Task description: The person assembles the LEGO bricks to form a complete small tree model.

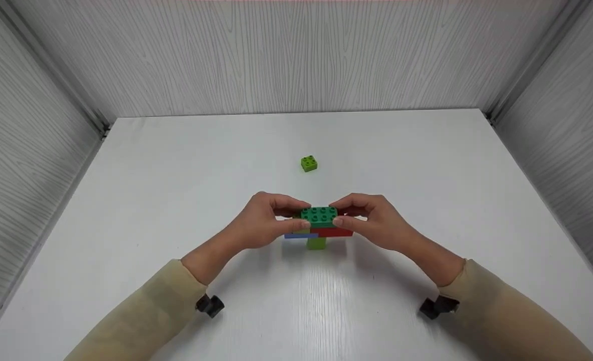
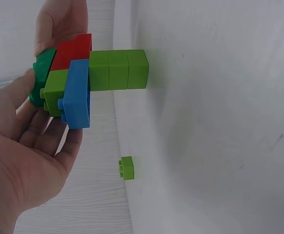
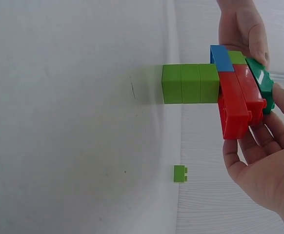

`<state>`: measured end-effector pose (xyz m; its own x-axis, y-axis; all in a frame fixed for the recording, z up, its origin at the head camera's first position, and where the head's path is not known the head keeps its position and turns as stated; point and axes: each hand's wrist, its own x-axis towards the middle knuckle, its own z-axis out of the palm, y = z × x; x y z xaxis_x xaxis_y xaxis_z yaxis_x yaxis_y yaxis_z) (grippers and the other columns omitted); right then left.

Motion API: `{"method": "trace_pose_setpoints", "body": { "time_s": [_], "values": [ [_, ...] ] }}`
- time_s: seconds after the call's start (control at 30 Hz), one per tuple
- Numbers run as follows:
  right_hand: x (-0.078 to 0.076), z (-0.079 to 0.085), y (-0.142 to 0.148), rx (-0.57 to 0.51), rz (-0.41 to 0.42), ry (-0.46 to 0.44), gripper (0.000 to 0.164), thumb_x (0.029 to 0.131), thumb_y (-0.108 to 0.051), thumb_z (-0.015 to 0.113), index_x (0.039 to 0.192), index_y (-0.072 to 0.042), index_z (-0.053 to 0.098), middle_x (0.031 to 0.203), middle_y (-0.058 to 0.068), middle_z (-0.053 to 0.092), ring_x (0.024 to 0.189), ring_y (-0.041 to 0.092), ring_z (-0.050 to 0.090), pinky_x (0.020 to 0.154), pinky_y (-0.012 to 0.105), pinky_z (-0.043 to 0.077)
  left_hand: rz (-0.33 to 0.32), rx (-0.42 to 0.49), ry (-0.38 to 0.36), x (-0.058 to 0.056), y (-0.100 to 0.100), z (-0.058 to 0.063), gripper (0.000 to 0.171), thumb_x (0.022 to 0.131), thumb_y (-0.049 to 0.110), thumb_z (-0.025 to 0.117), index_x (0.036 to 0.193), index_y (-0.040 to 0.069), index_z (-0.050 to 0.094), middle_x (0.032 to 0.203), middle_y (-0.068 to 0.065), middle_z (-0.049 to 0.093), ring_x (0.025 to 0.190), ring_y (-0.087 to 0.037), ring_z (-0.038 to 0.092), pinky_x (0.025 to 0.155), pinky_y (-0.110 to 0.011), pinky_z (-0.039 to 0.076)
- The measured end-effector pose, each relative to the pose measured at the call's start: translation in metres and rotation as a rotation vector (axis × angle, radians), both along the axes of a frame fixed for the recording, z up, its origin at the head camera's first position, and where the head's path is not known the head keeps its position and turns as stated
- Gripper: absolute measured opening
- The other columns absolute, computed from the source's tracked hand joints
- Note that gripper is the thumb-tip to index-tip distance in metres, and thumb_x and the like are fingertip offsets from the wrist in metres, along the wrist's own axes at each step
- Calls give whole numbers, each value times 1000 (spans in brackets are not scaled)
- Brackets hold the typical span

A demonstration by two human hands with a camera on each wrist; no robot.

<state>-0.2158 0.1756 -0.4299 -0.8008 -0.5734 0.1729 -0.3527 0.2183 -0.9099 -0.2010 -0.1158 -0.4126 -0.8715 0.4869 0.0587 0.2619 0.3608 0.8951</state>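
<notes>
A dark green brick with studs on top lies across the upper layer of a toy-brick build. My left hand pinches its left end between thumb and fingers, and my right hand grips the right end the same way. Below it, two red bricks are stacked on the right side. On the left, a lime brick sits over a blue brick. A narrow column of lime bricks carries these layers from the tabletop. Fingers hide parts of the far side.
One loose lime brick with studs up lies on the white table, beyond the build. Grey wood-grain panels stand at the back and both sides. Small black devices are worn at the sleeve cuffs.
</notes>
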Motion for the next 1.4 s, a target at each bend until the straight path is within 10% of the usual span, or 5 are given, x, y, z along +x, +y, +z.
{"method": "trace_pose_setpoints", "body": {
  "time_s": [1.0,1.4],
  "values": [
    [0,-16,16,69,17,-12,40,98,-21,80,136,-14,68,128,0,71,113,22,69,100,36,56,-19,17,77,-1,0,-6,36,93,23,84,127,13,78,119,4,76,101,-19,67,90,-37,58],
    [1,-16,16,64,4,-34,38,97,-21,81,133,-12,70,127,2,72,112,24,69,100,45,56,-93,53,107,-26,-9,5,38,98,26,79,132,11,74,127,0,74,119,-26,70,101,-41,55]
  ]
}}
